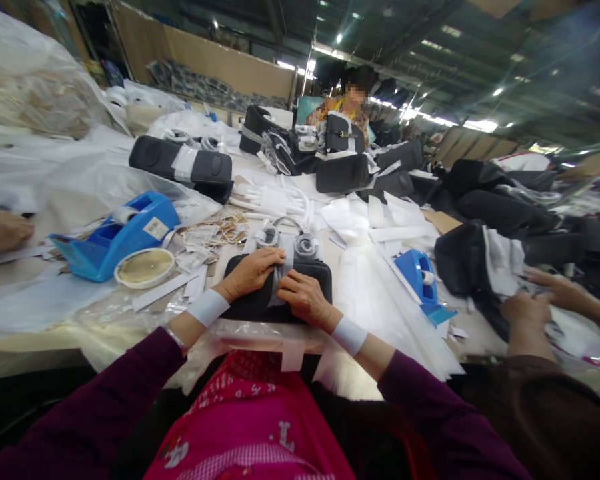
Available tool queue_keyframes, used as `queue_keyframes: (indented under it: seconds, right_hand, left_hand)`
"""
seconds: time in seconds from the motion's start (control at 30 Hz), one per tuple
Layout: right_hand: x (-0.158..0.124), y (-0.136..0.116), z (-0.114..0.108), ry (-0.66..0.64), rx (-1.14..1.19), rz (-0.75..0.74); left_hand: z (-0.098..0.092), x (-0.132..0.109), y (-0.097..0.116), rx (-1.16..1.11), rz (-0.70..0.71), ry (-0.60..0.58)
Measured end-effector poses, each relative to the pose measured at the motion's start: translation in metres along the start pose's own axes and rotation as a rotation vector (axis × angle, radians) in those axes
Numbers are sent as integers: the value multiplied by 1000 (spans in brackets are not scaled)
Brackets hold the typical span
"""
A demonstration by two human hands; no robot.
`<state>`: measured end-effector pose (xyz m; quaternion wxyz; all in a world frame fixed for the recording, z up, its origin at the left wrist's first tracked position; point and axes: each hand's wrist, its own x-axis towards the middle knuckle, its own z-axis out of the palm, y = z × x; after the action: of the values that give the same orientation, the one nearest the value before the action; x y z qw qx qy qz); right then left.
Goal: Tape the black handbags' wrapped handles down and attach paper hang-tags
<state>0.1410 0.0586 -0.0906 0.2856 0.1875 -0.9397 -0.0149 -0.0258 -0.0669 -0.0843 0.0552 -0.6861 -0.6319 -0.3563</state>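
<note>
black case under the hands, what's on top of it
A pale band crosses the case, left hand and right hand on it. Two rolled straps lie at its far edge. The hands cover the band's near end.

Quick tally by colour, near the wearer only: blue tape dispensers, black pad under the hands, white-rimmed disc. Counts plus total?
Blue tape dispensers: 2
Black pad, under the left hand and right hand: 1
White-rimmed round disc: 1
Total: 4

Black case (258, 307) half covered, neighbour's hand (3, 231) cropped (left edge)
</note>
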Motion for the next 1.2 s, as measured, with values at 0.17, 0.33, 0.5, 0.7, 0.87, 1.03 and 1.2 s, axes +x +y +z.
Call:
queue_keyframes:
  seconds: [0.17,0.33,0.5,0.7,0.87,1.03,1.2]
  right_hand:
    - [-3,-5,-2,-2,36,19]
    - [-9,-15,-16,-42,149,37]
    - [-28,-34,-45,-123,259,91]
    - [-74,-83,-47,-253,130,241]
    - [-91,-101,-18,-124,1,290]
    - [-81,-102,-23,61,95,359]
    - [-69,-116,-37,96,133,387]
  left_hand:
    - [3,-5,-2,44,96,-53]
    - [1,-10,2,235,189,-217]
    - [-2,-10,4,292,172,-297]
    - [-1,-9,2,279,174,-308]
    - [-3,-9,3,281,171,-298]
    - [-4,-10,5,301,192,-285]
    - [-4,-12,4,332,200,-260]
